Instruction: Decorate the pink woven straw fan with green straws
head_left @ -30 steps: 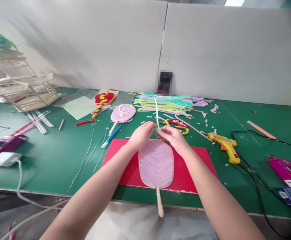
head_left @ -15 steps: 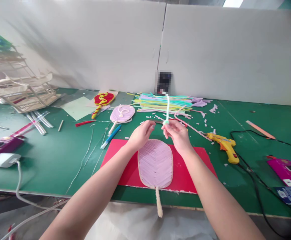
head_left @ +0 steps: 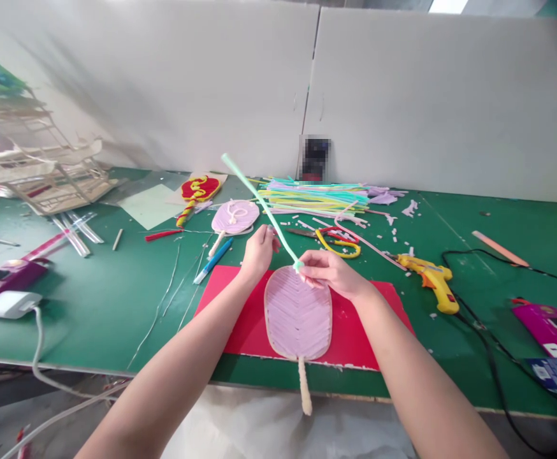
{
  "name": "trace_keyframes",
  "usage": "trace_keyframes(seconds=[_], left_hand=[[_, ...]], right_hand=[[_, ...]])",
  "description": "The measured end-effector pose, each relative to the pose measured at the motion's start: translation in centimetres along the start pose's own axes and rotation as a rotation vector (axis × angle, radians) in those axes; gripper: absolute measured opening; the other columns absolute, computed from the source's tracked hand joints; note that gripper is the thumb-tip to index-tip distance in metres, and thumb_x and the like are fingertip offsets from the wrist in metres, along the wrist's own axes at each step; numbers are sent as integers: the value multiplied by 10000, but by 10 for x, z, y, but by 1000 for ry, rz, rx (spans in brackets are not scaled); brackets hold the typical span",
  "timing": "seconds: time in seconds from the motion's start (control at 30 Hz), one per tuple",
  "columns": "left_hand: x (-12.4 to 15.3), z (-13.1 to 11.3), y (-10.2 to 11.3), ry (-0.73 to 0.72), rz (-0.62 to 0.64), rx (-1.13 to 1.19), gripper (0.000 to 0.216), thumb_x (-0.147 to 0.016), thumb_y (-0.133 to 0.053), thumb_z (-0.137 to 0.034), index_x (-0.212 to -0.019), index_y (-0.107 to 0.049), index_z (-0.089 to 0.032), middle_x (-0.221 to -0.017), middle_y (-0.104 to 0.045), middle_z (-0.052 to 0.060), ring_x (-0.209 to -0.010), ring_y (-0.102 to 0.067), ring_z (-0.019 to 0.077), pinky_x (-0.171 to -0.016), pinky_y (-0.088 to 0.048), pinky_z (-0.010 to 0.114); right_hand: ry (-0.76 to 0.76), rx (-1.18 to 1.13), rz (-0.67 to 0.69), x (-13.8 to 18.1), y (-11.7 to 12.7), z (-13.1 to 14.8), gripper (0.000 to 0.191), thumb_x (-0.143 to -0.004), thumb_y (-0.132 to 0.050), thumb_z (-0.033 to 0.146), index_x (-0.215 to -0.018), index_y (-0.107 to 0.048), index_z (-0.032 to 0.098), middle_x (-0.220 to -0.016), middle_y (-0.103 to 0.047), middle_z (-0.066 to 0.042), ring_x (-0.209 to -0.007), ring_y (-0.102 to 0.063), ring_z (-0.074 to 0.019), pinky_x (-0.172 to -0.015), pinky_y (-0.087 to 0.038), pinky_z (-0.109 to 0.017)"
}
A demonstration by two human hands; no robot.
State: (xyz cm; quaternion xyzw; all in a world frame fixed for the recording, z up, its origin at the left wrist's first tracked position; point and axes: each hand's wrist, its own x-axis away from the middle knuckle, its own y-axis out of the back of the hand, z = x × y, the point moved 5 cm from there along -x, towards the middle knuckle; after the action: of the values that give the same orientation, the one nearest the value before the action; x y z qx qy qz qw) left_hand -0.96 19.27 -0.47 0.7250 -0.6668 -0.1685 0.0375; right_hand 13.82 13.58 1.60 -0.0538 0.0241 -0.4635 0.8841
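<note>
A pink woven leaf-shaped fan [head_left: 298, 312] with a cream handle lies on a red board [head_left: 240, 319] at the table's front edge. My right hand [head_left: 329, 273] pinches the lower end of a light green pipe cleaner [head_left: 259, 201] just above the fan's top; the pipe cleaner slants up and to the left. My left hand [head_left: 258, 250] is closed against the middle of that pipe cleaner, left of the fan's tip.
A pile of coloured pipe cleaners [head_left: 314, 194] lies at the back. A yellow glue gun [head_left: 431, 280] and its black cable sit to the right. Another pink fan [head_left: 233, 218], a red-and-yellow fan [head_left: 197, 190], a blue pen [head_left: 211, 261], scissors [head_left: 338, 239] and thin wires lie left.
The green pipe cleaner swung from upright to leaning left. My right hand dropped to the fan's top, and my left hand slid left along the pipe cleaner.
</note>
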Motion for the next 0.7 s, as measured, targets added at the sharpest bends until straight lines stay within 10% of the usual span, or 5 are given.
trace_keyframes(seconds=[0.23,0.7], left_hand=[[11,-19,-19,-160,269,86,351,-876,-343,-437,-895,-569,-169,-724,-578,18,-629,-536,109,-567,-422,216],[16,-20,-28,-146,498,62,253,-774,-541,-395,-721,-559,-148,-650,-549,-15,-610,-500,89,-597,-400,212]], right_hand=[[115,82,-403,-11,29,-11,247,-693,-663,394,-799,-601,180,-656,-588,8,-498,-481,-80,-387,-328,-202],[31,141,-444,-8,34,-10,367,-686,-647,467,-919,-656,184,-632,-553,20,-457,-427,-61,-376,-297,-196]])
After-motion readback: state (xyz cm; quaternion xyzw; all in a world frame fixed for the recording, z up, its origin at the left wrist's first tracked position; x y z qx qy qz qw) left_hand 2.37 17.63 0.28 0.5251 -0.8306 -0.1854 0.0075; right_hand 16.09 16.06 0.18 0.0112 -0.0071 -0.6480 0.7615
